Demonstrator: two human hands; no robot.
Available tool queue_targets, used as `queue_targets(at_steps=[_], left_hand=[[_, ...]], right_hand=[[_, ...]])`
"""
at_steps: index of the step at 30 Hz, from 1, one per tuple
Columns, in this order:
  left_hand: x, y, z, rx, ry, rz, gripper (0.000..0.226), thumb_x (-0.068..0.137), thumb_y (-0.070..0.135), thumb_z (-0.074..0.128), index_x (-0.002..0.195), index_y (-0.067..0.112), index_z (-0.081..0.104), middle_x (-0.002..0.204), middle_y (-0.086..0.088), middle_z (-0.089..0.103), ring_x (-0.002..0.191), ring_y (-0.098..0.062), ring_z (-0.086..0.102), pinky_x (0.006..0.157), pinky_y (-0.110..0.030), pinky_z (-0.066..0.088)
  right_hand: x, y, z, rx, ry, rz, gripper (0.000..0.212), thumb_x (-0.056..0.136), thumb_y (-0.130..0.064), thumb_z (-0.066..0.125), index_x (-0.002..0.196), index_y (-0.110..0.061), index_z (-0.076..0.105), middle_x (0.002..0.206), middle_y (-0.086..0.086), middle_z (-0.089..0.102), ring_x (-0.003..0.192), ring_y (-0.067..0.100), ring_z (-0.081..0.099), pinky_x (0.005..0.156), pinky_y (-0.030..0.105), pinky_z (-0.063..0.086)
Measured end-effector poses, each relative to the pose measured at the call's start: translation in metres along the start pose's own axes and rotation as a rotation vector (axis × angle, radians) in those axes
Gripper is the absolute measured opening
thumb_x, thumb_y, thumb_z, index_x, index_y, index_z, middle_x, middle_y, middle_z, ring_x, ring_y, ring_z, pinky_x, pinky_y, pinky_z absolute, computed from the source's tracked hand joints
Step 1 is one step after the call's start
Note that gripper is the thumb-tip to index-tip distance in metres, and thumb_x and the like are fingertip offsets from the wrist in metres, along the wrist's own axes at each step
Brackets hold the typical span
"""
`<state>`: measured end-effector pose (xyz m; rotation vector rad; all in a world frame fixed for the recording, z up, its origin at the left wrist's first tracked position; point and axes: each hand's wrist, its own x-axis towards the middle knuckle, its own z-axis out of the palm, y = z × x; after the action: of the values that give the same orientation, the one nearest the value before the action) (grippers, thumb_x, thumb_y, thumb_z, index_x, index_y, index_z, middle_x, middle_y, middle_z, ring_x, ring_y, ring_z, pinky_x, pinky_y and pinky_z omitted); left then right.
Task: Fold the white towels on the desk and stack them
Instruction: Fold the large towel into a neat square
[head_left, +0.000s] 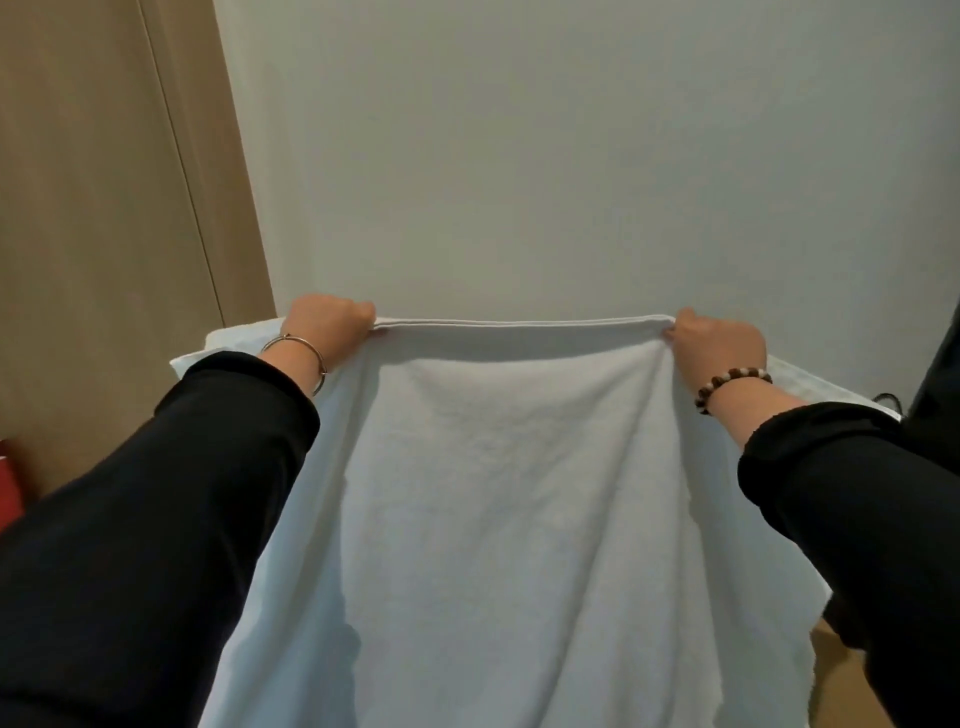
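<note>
Head view. White towel (519, 493) held up at centre of view, hanging toward 6 o'clock and filling the lower middle. Two hemmed edges lie together along its top line. Left hand (327, 325) at 10 o'clock of the towel, fingers curled round the top left corner. Right hand (719, 345) at 2 o'clock, pinching the top right corner. Hands well apart, top edge taut between them. Black sleeves on both arms; metal bangle (301, 358) on left wrist, bead bracelet (732, 387) on right. More white cloth (228, 343) shows behind the left wrist. Pale wall (571, 156) at 12 o'clock, wood panel (104, 208) at 9 o'clock.
</note>
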<state>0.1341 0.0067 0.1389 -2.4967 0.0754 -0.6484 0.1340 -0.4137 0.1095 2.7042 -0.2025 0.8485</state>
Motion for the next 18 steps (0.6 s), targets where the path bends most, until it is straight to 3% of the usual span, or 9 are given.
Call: queue_targets(at_steps=[2,5,7,9,12,15,18], left_hand=[[0.02,0.011,0.018,0.002,-0.069,0.003,0.031,0.1,0.035,0.039,0.099,0.013,0.06,0.092,-0.007,0.066,0.078,-0.027,0.061,0.061,-0.028,0.037],[0.058,0.024,0.043,0.011,-0.169,0.031,0.06,0.093,0.063,0.029,0.094,0.014,0.064,0.092,-0.005,0.066,0.074,-0.026,0.056,0.062,-0.027,0.038],[0.088,0.03,0.054,0.021,-0.173,0.055,0.062,0.093,0.063,0.028,0.098,0.014,0.064,0.096,-0.006,0.067,0.085,-0.027,0.063,0.065,-0.028,0.039],[0.114,0.032,0.059,0.016,-0.12,0.045,0.057,0.095,0.059,0.031,0.104,0.014,0.065,0.101,-0.008,0.067,0.093,-0.03,0.064,0.068,-0.03,0.041],[0.123,0.03,0.07,-0.048,0.04,0.017,0.05,0.095,0.05,0.041,0.103,0.007,0.065,0.099,-0.016,0.067,0.091,-0.036,0.065,0.07,-0.034,0.044],[0.097,0.039,0.089,-0.146,0.064,0.03,0.047,0.097,0.042,0.042,0.101,-0.001,0.062,0.096,-0.022,0.064,0.087,-0.04,0.064,0.068,-0.035,0.043],[0.059,0.05,0.105,-0.143,-0.05,0.099,0.048,0.098,0.046,0.036,0.104,0.004,0.059,0.1,-0.017,0.064,0.09,-0.036,0.064,0.067,-0.032,0.041]], right_hand=[[0.013,-0.003,0.031,0.03,0.001,-0.06,0.016,0.096,-0.01,0.05,0.081,-0.005,0.05,0.05,0.002,0.04,0.042,0.015,0.037,0.045,0.021,0.019],[0.041,-0.006,0.08,0.057,0.021,-0.121,0.036,0.1,-0.033,0.042,0.086,-0.002,0.055,0.056,0.005,0.041,0.051,0.022,0.042,0.048,0.026,0.024],[0.063,-0.004,0.1,0.141,0.088,-0.17,0.044,0.098,-0.038,0.044,0.082,0.001,0.056,0.054,0.007,0.04,0.049,0.023,0.043,0.049,0.028,0.029],[0.076,0.003,0.114,0.199,0.315,-0.307,0.051,0.094,-0.041,0.044,0.067,0.001,0.054,0.047,0.011,0.043,0.039,0.024,0.045,0.044,0.026,0.031],[0.079,0.012,0.13,0.201,0.554,-0.392,0.058,0.099,-0.046,0.032,0.058,-0.007,0.046,0.043,0.01,0.042,0.032,0.023,0.042,0.043,0.02,0.021],[0.061,0.002,0.136,0.233,0.586,-0.351,0.056,0.099,-0.044,0.033,0.059,-0.007,0.046,0.044,0.01,0.042,0.032,0.023,0.041,0.043,0.019,0.02],[0.032,-0.007,0.142,0.273,0.519,-0.432,0.053,0.095,-0.041,0.037,0.058,-0.006,0.048,0.044,0.011,0.044,0.032,0.024,0.043,0.041,0.021,0.025]])
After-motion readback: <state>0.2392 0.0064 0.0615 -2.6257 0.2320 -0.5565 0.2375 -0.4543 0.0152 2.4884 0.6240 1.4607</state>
